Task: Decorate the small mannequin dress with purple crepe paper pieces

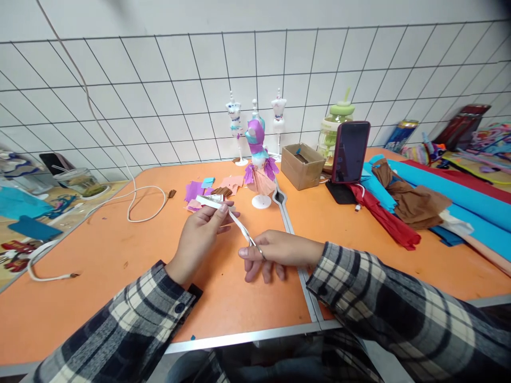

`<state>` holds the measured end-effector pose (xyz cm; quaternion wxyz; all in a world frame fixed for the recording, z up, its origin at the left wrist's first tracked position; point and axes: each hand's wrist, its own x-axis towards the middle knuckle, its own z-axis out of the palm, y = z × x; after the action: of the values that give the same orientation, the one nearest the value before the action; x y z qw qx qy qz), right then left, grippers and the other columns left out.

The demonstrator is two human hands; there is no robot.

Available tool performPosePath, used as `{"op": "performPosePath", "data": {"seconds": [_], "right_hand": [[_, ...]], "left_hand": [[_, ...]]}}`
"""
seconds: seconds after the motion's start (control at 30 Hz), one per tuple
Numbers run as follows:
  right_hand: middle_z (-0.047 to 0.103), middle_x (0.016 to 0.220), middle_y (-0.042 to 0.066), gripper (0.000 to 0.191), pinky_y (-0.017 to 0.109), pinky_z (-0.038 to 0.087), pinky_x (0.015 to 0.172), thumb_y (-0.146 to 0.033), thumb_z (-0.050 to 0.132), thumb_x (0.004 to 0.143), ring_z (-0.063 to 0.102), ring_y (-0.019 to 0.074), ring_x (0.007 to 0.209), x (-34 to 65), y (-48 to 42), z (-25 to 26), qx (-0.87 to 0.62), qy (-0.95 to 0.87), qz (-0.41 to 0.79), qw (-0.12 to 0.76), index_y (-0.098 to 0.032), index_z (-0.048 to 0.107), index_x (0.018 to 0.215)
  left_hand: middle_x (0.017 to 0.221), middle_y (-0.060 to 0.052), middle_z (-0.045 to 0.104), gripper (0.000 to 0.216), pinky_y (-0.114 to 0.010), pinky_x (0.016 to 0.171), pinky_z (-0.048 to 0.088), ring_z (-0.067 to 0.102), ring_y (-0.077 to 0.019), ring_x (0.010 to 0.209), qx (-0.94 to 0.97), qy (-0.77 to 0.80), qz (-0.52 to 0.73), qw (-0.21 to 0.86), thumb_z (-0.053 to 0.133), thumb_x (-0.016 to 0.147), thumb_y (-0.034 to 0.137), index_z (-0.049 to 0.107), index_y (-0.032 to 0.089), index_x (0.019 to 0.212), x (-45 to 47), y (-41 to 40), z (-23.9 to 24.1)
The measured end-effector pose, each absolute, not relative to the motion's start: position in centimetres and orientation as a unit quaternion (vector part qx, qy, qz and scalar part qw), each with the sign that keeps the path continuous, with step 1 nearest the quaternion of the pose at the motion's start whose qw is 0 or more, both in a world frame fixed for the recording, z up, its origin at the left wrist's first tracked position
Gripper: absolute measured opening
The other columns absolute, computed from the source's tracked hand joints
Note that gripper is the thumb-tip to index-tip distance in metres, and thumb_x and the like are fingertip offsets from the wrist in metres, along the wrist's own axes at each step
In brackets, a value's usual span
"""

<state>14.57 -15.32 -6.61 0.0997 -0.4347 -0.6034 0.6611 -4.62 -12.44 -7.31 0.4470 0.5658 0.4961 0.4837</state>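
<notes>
Clearly the left hand (199,230) has the narrow white strip (209,202) in a pinch, thumb laid over it and fingers half curled beneath, just left of the middle of the frame. One end juts out toward the paper-like scraps (194,190); past the thumb, a pale length slants down to the right hand (275,249), near the centre. That hand has thumb and forefinger closed about a slim metal tool (253,242), the other fingers hanging loosely bent. From where I stand it could be small scissors; I can't tell exactly where strip ends and metal begins.

I'd judge the strip to weigh next to nothing: flat, thin, probably like paper or soft tape, bending easily and likely to crease or tear before it resists. It doesn't look slippery, so a light pinch should do, best across its flat width near the spot being worked, since a grip far off would let it swing. The metal tool should be stiff and safest by its handle end. More delicate, I'd say, is the dressed little form (256,133) at upper centre, better lifted by its white base (261,202) than by its flimsy skirt.
</notes>
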Motion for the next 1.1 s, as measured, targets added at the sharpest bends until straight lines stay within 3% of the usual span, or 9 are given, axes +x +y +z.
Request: {"op": "performPosePath", "data": {"seconds": [0.23,0.37,0.43,0.5,0.57,0.63,0.73,0.97,1.1], "right_hand": [[0.076,0.094,0.012,0.057,0.020,0.050,0.041,-0.063,0.038,0.097,0.072,0.0163,0.061,15.3,-14.5,-6.9,-0.354,-0.460,0.809,0.092,-0.013,0.065,0.093],[0.074,0.092,0.012,0.053,0.021,0.048,0.041,-0.060,0.041,0.097,0.070,0.0161,0.061,15.0,-14.5,-7.2,-0.392,-0.466,0.790,0.076,-0.013,0.066,0.093],[0.073,0.090,0.009,0.040,0.019,0.040,0.038,-0.052,0.051,0.095,0.061,0.0116,0.053,14.8,-14.3,-7.5,-0.459,-0.512,0.708,0.163,-0.014,0.064,0.091],[0.071,0.086,0.006,0.026,0.019,0.037,0.041,-0.041,0.059,0.091,0.053,0.0086,0.052,14.7,-13.9,-7.7,-0.514,-0.544,0.589,0.304,-0.016,0.061,0.088],[0.069,0.089,0.004,0.016,0.021,0.042,0.052,-0.033,0.064,0.086,0.054,0.0092,0.061,14.8,-13.4,-7.9,-0.527,-0.554,0.483,0.426,-0.017,0.060,0.090],[0.068,0.095,0.003,0.016,0.024,0.046,0.066,-0.028,0.067,0.081,0.057,0.0113,0.073,15.0,-12.9,-8.1,-0.513,-0.573,0.414,0.488,-0.018,0.061,0.091],[0.067,0.097,0.003,0.015,0.028,0.047,0.074,-0.024,0.067,0.075,0.057,0.0130,0.077,15.2,-12.6,-8.4,-0.486,-0.614,0.410,0.469,-0.018,0.062,0.088],[0.063,0.073,-0.002,0.016,0.027,0.048,0.069,-0.021,0.068,0.067,0.059,0.0136,0.071,14.8,-12.9,-9.1,-0.425,-0.596,0.541,0.414,-0.020,0.054,0.074],[0.061,0.072,-0.002,0.024,0.027,0.046,0.067,-0.026,0.073,0.066,0.058,0.0127,0.069,14.8,-13.1,-8.9,-0.404,-0.597,0.556,0.413,-0.020,0.051,0.073]], "left_hand": [[0.102,-0.009,0.076,0.048,-0.030,0.075,0.058,0.072,-0.0215,0.092,0.541,0.498,0.516,0.439,0.068,0.083,0.059,0.073,0.017,0.107,-4.6,-12.4,-7.5],[0.092,-0.006,0.076,0.044,-0.025,0.069,0.058,0.073,-0.0169,0.081,0.486,0.475,0.588,0.440,0.068,0.084,0.056,0.070,0.018,0.105,-5.7,-11.3,-7.5],[0.088,-0.005,0.076,0.042,-0.024,0.070,0.058,0.074,-0.0159,0.080,0.467,0.473,0.593,0.454,0.069,0.084,0.053,0.069,0.019,0.109,-6.2,-10.8,-7.4],[0.089,-0.004,0.077,0.042,-0.023,0.071,0.058,0.074,-0.0156,0.081,0.473,0.479,0.559,0.485,0.069,0.085,0.051,0.068,0.020,0.113,-6.2,-10.7,-7.5],[0.092,-0.005,0.077,0.042,-0.024,0.073,0.058,0.075,-0.0157,0.082,0.492,0.484,0.511,0.513,0.070,0.085,0.051,0.068,0.019,0.113,-5.9,-10.9,-7.6],[0.091,-0.006,0.078,0.043,-0.024,0.073,0.058,0.075,-0.0163,0.081,0.516,0.481,0.468,0.532,0.071,0.083,0.052,0.068,0.018,0.110,-5.4,-11.4,-7.7],[0.084,-0.006,0.077,0.045,-0.027,0.075,0.058,0.074,-0.0176,0.079,0.534,0.469,0.431,0.556,0.072,0.082,0.053,0.067,0.017,0.108,-4.9,-11.9,-7.8],[0.081,-0.004,0.075,0.043,-0.029,0.075,0.057,0.072,-0.0156,0.073,0.544,0.464,0.420,0.558,0.072,0.082,0.053,0.067,0.017,0.105,-5.1,-11.8,-7.9],[0.090,-0.005,0.074,0.046,-0.031,0.078,0.056,0.072,-0.0177,0.083,0.563,0.438,0.404,0.572,0.075,0.081,0.047,0.062,0.018,0.115,-5.0,-11.9,-8.0]]}}
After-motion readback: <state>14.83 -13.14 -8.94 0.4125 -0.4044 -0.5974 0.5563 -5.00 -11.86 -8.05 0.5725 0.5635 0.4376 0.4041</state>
